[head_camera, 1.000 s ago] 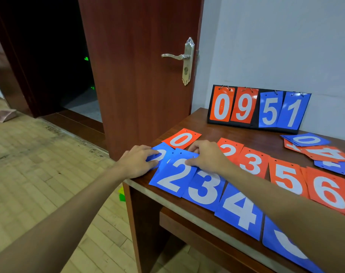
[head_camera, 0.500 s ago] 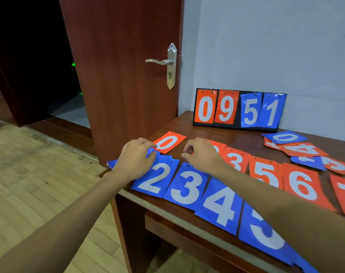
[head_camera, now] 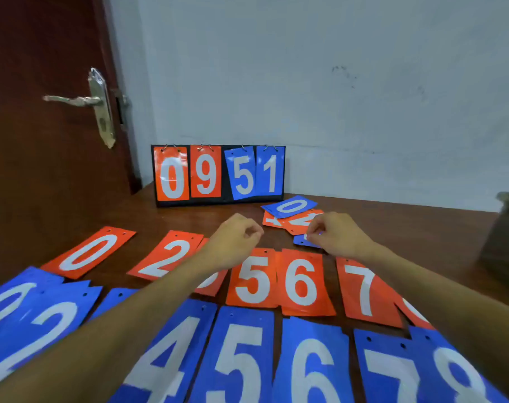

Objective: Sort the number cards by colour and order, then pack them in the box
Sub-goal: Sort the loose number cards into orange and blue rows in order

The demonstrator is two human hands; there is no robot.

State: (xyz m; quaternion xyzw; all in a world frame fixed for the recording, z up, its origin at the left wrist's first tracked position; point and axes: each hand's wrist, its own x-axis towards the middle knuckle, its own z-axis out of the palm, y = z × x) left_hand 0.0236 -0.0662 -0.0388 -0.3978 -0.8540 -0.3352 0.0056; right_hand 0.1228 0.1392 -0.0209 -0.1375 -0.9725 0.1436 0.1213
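Lying face up in two rows on the wooden table [head_camera: 416,228], the number cards are split by colour. The nearer row is blue: a blue 0 [head_camera: 3,303], blue 2 [head_camera: 44,330], blue 4 [head_camera: 172,353], blue 5 [head_camera: 241,362], blue 6 [head_camera: 311,370], blue 7 [head_camera: 387,370] and blue 8 [head_camera: 456,376], with edges touching or overlapping. Another blue card between the 2 and the 4 is mostly hidden by the left forearm.

Behind them runs the orange row: an orange 0 [head_camera: 87,253], orange 2 [head_camera: 169,255], orange 5 [head_camera: 254,279], orange 6 [head_camera: 301,283] and orange 7 [head_camera: 363,292]. One more orange card between the 2 and the 5 lies largely under the left forearm.

Farther back sits a small loose pile [head_camera: 294,221] of orange cards, with a second blue 0 [head_camera: 289,205] on top. At the pile's near edge, the right hand [head_camera: 337,237] pinches a loose blue card [head_camera: 302,241] with its fingertips. The left hand [head_camera: 233,242] hovers above the orange row, just left of the pile, its fingers curled in and gripping nothing that shows.

At the back of the table a black scoreboard [head_camera: 222,196] stands against the pale wall [head_camera: 334,82], with orange 0 and 9 and blue 5 and 1 hanging from its rings. A dark wooden door [head_camera: 44,175] with a metal handle [head_camera: 73,100] is on the left. A dark, blurred object [head_camera: 506,237] stands at the table's right edge.
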